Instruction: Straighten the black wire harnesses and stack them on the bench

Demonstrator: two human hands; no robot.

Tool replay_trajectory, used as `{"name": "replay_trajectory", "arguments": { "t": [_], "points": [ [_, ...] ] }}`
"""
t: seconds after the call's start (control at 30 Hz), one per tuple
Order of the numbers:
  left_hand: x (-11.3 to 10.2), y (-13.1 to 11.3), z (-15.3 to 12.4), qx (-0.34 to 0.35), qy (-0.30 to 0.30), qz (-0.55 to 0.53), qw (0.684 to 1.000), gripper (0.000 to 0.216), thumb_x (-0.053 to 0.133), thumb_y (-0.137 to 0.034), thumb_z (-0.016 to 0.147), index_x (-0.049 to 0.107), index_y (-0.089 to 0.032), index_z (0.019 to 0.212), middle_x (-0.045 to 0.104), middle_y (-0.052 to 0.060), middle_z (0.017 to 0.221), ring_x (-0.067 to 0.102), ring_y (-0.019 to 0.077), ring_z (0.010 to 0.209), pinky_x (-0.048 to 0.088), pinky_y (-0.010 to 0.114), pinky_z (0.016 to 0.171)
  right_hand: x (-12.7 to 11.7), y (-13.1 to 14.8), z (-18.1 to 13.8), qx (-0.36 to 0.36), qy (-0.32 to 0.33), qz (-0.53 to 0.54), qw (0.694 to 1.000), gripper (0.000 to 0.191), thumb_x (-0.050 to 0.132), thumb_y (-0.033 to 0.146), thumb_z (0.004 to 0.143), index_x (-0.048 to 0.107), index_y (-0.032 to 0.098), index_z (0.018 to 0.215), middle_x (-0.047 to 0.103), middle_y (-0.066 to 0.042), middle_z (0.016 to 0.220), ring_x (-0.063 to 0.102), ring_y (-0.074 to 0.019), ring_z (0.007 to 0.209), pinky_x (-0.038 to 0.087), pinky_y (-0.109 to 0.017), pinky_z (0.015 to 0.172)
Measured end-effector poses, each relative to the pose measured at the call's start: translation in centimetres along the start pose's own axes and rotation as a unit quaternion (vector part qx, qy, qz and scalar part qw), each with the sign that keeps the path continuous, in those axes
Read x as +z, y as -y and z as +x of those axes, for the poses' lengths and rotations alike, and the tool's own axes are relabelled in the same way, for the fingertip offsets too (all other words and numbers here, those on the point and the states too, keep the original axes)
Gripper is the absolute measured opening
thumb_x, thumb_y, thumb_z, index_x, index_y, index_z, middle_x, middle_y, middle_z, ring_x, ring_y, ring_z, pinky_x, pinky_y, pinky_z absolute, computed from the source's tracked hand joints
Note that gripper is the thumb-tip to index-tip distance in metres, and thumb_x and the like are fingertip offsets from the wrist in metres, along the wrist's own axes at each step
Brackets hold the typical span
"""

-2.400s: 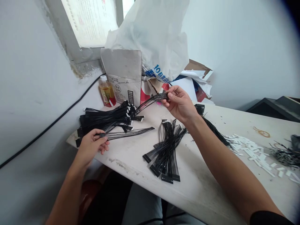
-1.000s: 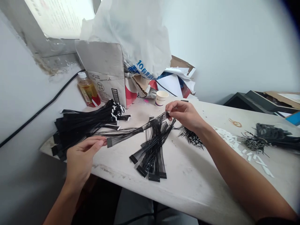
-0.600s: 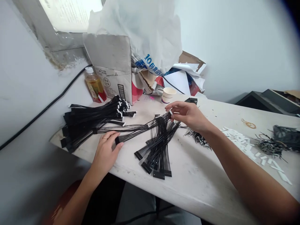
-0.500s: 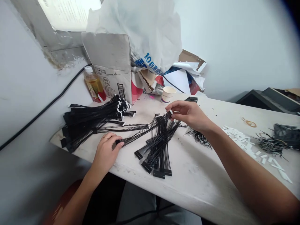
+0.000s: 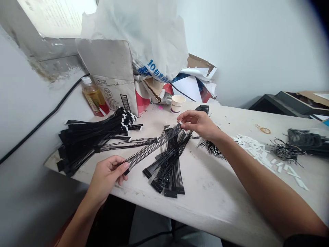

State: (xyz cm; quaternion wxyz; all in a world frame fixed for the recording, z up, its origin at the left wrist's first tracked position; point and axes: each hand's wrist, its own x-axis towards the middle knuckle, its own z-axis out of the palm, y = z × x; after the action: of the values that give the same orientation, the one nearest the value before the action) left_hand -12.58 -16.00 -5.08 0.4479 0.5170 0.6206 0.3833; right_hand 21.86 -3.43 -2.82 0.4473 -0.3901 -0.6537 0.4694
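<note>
A black wire harness stretches between my two hands, its wires fanned flat. My left hand pinches the wide black connector at its near end, thumb on top. At the far end, my right hand grips the small white connector between thumb and fingers. Beneath the stretched harness lies a crossed pile of similar harnesses, black connectors toward the table's front edge. To the left rests a larger stack of harnesses, white connectors pointing right.
A paper cup, a drink bottle and a cardboard box with a plastic bag stand at the back. White strips, loose wire bundles and rubber bands lie to the right.
My left hand has moved a little toward the table's front edge and turned, and the harness's wires now spread wider and flatter. The whole view has shifted slightly.
</note>
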Motion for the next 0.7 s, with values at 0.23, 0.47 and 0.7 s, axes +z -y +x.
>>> {"name": "replay_trajectory", "arguments": {
  "t": [0.23,0.47,0.7],
  "points": [
    [2.1,-0.6,-1.3,-0.036,0.080,-0.067,0.994,0.031,0.083,-0.044,0.074,0.065,-0.019,0.071,0.069,0.004,0.057,0.062,0.0167,0.047,0.050,0.029,0.052,-0.3,-0.2,0.3,-0.015,-0.074,0.033,0.997,0.019,0.084,0.019,0.069,0.075,0.017,0.085,0.068,-0.003,0.081,0.063,-0.0127,0.066,0.050,-0.029,0.054],
    [3.0,-1.1,-2.2,-0.062,0.111,-0.081,0.989,0.032,0.084,-0.044,0.074,0.065,-0.019,0.070,0.070,0.004,0.058,0.066,0.0186,0.048,0.053,0.030,0.052,-0.5,0.2,0.5,0.012,-0.098,0.028,0.995,0.017,0.081,0.011,0.064,0.073,0.015,0.077,0.069,-0.005,0.074,0.061,-0.0124,0.061,0.047,-0.027,0.052],
    [5.1,-0.4,-3.2,-0.060,0.064,0.012,0.996,0.031,0.077,-0.047,0.075,0.074,-0.018,0.085,0.062,-0.001,0.049,0.051,0.0153,0.035,0.042,0.029,0.040,-1.3,-0.5,0.3,0.086,-0.036,-0.175,0.980,0.014,0.073,0.005,0.067,0.072,0.017,0.073,0.067,-0.002,0.062,0.057,-0.0138,0.054,0.046,-0.029,0.053]
  ]
}}
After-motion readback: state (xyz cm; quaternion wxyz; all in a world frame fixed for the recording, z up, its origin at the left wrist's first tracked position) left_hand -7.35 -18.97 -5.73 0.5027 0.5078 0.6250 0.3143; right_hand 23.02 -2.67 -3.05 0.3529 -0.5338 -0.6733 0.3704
